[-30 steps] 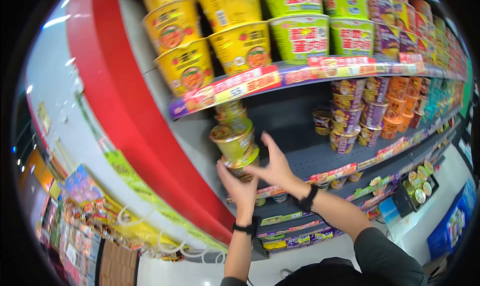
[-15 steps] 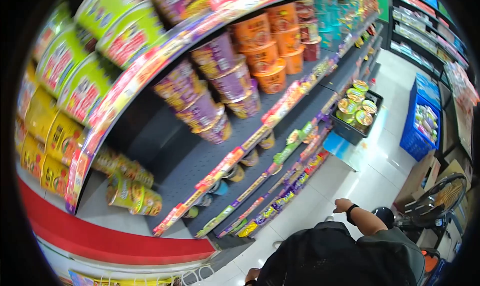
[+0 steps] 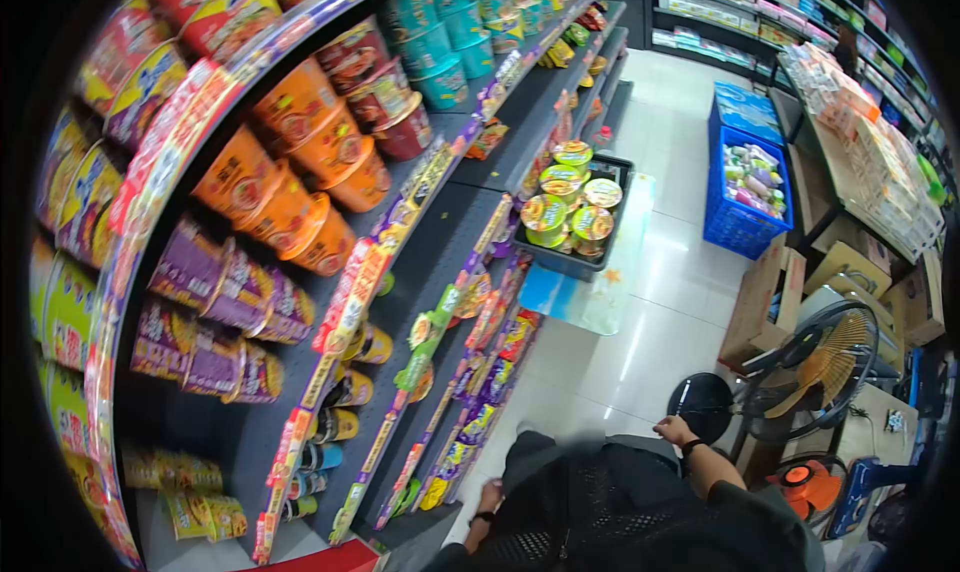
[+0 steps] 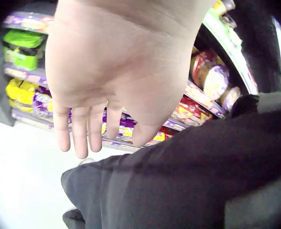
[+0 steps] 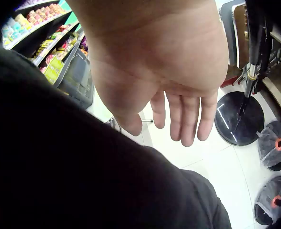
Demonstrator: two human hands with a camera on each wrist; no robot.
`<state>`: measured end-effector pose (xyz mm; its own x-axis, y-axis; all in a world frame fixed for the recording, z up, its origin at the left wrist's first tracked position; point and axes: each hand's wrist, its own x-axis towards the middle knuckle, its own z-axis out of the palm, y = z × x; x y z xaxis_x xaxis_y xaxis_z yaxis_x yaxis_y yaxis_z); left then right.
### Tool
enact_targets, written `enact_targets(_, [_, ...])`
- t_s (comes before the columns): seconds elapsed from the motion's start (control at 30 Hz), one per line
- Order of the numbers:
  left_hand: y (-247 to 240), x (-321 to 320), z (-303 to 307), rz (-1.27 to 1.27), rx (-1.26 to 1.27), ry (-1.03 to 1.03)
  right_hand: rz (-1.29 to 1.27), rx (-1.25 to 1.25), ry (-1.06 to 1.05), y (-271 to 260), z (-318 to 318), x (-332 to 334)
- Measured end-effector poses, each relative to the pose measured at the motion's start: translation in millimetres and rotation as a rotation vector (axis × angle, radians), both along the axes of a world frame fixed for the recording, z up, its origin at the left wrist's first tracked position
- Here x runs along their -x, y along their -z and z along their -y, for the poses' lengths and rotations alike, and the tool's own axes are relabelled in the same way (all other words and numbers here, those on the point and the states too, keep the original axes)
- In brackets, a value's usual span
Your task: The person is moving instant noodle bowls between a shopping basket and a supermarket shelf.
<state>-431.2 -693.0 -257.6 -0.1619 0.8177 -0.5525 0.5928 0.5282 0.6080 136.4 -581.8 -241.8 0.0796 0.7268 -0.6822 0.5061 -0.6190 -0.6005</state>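
My left hand (image 4: 116, 71) hangs beside my dark trousers with its fingers relaxed and nothing in them; in the head view it shows low, near the shelf's foot. My right hand (image 5: 159, 71) hangs loose on the other side, palm bare, above the white floor. Ahead stands a black crate (image 3: 567, 262) holding several green-lidded instant noodle cups (image 3: 545, 217). Several yellow-green noodle cups (image 3: 205, 515) stand on the shelf at the lower left. Purple noodle cups (image 3: 215, 362) and orange noodle cups (image 3: 240, 177) are stacked farther along that shelf.
Shelving (image 3: 420, 262) runs along my left. The crate sits on a low pale surface (image 3: 600, 312) beside it. A blue basket (image 3: 745, 207), cardboard boxes (image 3: 765, 307) and a standing fan (image 3: 820, 372) with a round black base (image 3: 700, 407) line the right side.
Both hands have left the yellow-green cups on the shelf and dropped to my sides. My view has swung right along the aisle, and the black crate now appears closer.
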Motion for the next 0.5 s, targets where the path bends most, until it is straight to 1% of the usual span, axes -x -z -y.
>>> enact_targets(0.03, [-7,-6,-34,0.164,-0.096,-0.050,-0.060,0.027,0.099,2,-2,-7])
enact_targets(0.07, [-14,-11,-71,0.269,0.069,-0.146,-0.065,0.010,0.154,4,-3,-11])
enact_targets(0.1, [-14,-14,-104,0.258,0.034,-0.167,-0.069,-0.007,0.209,12,-3,-18])
enact_targets(0.13, [-14,-18,-137,0.206,0.025,-0.105,-0.096,-0.029,0.280,20,-2,-26])
enact_targets(0.17, [-18,-26,-174,0.185,0.010,-0.032,-0.089,-0.010,0.334,16,-4,-31])
enact_targets(0.2, [-47,-46,-212,0.003,-0.040,0.116,-0.096,-0.005,0.385,21,-2,-36])
enact_targets(0.23, [-51,-58,-242,0.053,-0.071,0.029,-0.102,-0.001,0.436,31,4,-40])
enact_targets(0.27, [-56,-79,-271,0.116,-0.118,-0.103,-0.111,0.017,0.471,43,9,-46])
enact_targets(0.3, [-54,-97,-303,0.179,-0.302,-0.089,-0.122,0.026,0.513,56,16,-52])
enact_targets(0.33, [-40,-103,-337,0.214,-0.232,-0.105,-0.166,0.038,0.589,56,20,-53])
enact_targets(0.37, [-79,-131,-370,0.081,-0.246,-0.050,-0.072,0.023,0.553,48,23,-53])
enact_targets(0.4, [-63,-142,-405,-0.010,-0.570,0.073,0.044,-0.008,0.539,63,31,-56])
enact_targets(0.43, [-58,-160,-438,0.379,-0.432,-0.122,-0.021,-0.011,0.603,37,27,-54])
enact_targets(0.47, [-92,-187,-464,0.151,-0.530,-0.007,-0.009,-0.142,0.584,58,43,-64])
enact_targets(0.5, [-89,-195,-501,0.060,-0.704,0.122,-0.071,-0.137,0.604,60,49,-71])
